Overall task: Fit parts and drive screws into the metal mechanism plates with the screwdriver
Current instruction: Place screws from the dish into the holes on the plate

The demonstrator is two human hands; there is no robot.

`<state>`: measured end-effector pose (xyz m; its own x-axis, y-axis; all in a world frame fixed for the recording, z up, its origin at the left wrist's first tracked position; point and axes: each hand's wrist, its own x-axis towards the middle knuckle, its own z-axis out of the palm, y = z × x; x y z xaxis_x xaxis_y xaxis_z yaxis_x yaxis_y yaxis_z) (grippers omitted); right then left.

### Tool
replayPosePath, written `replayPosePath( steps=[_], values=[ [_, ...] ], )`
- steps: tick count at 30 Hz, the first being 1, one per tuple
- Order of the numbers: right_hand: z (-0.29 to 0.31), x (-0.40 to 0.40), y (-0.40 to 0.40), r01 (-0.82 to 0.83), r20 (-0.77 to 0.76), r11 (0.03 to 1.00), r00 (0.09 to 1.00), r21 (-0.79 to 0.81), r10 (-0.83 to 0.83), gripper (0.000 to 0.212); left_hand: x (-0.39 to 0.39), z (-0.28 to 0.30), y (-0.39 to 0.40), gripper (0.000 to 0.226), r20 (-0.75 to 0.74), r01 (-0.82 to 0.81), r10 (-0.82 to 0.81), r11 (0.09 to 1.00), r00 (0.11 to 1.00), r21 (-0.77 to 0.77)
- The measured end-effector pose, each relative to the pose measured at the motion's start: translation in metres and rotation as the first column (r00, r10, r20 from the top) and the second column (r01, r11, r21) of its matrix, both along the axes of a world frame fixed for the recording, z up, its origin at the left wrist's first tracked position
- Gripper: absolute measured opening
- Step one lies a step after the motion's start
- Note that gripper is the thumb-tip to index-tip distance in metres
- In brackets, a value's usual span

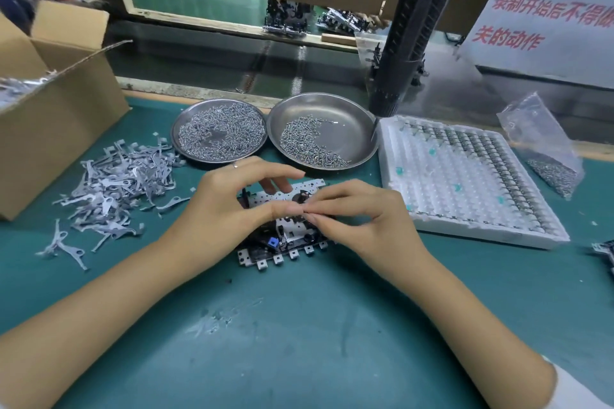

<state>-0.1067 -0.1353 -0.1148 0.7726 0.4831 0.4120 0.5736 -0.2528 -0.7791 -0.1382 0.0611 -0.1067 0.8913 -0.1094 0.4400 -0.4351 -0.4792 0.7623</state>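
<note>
A perforated silver metal mechanism plate (pixel 265 201) with black parts and square bottom tabs lies on the green mat (pixel 299 325), left hand (pixel 219 206) and right hand (pixel 358 216) fingertips pinching together over it.

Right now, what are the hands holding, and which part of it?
The left hand grips the metal mechanism plate across its top left part. The right hand pinches something tiny at its fingertips over the plate; what it is cannot be told.
</note>
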Motion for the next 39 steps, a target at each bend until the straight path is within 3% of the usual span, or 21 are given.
replayPosePath(
  steps=[4, 6, 13, 18, 26, 39],
  values=[
    [-0.009, -0.001, 0.004, -0.044, 0.248, 0.985, 0.965, -0.167, 0.086, 0.011, -0.006, -0.002, 0.004, 0.014, -0.051, -0.141, 0.133, 0.963, 0.990, -0.231],
    [-0.012, -0.001, 0.005, -0.059, 0.306, 0.975, 0.944, -0.215, 0.125, 0.010, -0.007, -0.002, 0.003, 0.010, -0.050, -0.172, 0.164, 0.949, 0.985, -0.264],
    [-0.011, 0.001, 0.004, -0.049, 0.367, 0.966, 0.919, -0.254, 0.143, 0.007, -0.013, -0.001, -0.002, 0.013, -0.048, -0.206, 0.201, 0.950, 0.979, -0.234],
    [-0.010, 0.000, 0.004, -0.056, 0.396, 0.958, 0.902, -0.282, 0.169, 0.009, -0.018, -0.002, -0.008, 0.012, 0.001, -0.198, 0.199, 0.975, 0.980, -0.103],
    [-0.009, 0.001, 0.002, -0.121, 0.232, 0.967, 0.957, -0.226, 0.174, 0.014, -0.029, -0.013, -0.018, 0.041, 0.015, -0.153, 0.157, 0.930, 0.987, 0.336],
    [-0.008, -0.002, 0.001, -0.112, 0.100, 0.980, 0.987, -0.163, 0.129, 0.015, -0.026, -0.023, -0.017, 0.032, 0.023, -0.185, 0.187, 0.933, 0.982, 0.309]
  ],
)
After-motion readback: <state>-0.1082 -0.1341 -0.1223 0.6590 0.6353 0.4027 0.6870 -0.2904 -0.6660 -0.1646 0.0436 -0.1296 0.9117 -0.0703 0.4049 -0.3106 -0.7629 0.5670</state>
